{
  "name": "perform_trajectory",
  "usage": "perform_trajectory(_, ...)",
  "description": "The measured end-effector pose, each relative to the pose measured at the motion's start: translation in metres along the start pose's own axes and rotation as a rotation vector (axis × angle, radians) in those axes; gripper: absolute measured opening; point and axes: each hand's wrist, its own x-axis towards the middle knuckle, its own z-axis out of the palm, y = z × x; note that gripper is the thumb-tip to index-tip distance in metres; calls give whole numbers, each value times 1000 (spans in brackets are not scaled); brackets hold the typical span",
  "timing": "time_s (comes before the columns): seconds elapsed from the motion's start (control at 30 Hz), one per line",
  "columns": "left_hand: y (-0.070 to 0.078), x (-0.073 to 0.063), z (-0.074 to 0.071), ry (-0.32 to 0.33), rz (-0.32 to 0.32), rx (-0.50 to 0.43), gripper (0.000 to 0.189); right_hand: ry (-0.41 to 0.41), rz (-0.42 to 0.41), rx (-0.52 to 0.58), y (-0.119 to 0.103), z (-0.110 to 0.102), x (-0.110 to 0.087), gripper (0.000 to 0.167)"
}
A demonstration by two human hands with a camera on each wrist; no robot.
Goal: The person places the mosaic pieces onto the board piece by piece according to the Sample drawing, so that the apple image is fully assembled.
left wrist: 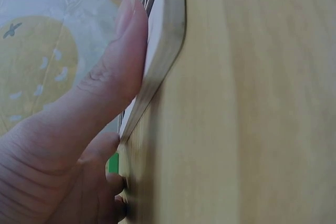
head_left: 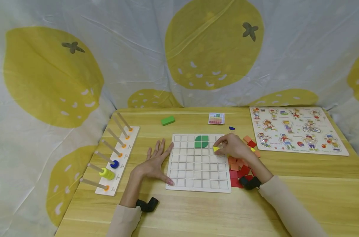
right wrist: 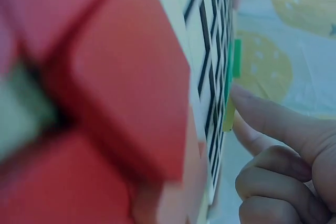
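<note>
A white grid board (head_left: 193,168) lies on the table, with several green pieces (head_left: 201,144) set in its upper cells, some of them rounded. My right hand (head_left: 232,146) pinches a yellow tile (head_left: 216,149) between thumb and index finger over the upper right cells. In the right wrist view the yellow tile (right wrist: 229,116) stands right at the grid surface. My left hand (head_left: 152,164) rests spread along the board's left side, its thumb (left wrist: 113,72) on the near left corner and the index fingertip at the upper left edge.
Loose red and orange tiles (head_left: 238,164) are heaped right of the board. Left stands a peg rack (head_left: 127,141) with yellow and blue rings. Behind the board lie a green block (head_left: 168,120), a pattern card (head_left: 216,118) and a dark blue half-round piece (head_left: 232,128). A picture puzzle (head_left: 298,128) lies far right.
</note>
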Motion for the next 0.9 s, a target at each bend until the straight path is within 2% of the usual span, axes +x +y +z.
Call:
perform_trajectory(0.17, 2, -1, -2, 1, 0, -9, 149, -18, -21, -15, -5, 10, 1, 21)
perform_trajectory(0.43, 0, -1, -1, 0, 1, -15, 149, 5, -21, -61, -8, 15, 3, 22)
perform_trajectory(0.5, -2, -1, -1, 5, 16, -42, 150, 9, -26, -65, -8, 15, 3, 23)
perform_trajectory(0.57, -10, 2, 4, 29, 58, -58, 150, 11, -24, -64, -8, 15, 3, 23)
perform_trajectory(0.7, -13, 2, 7, 47, 98, -96, 151, 14, -18, -44, -7, 15, 2, 23)
perform_trajectory(0.8, -5, -1, 1, 23, 64, -90, 151, 14, -5, -19, -5, 14, 1, 23)
perform_trajectory(0.9, -3, 1, 1, 9, 29, -34, 150, 13, 9, 3, -3, 12, -1, 22)
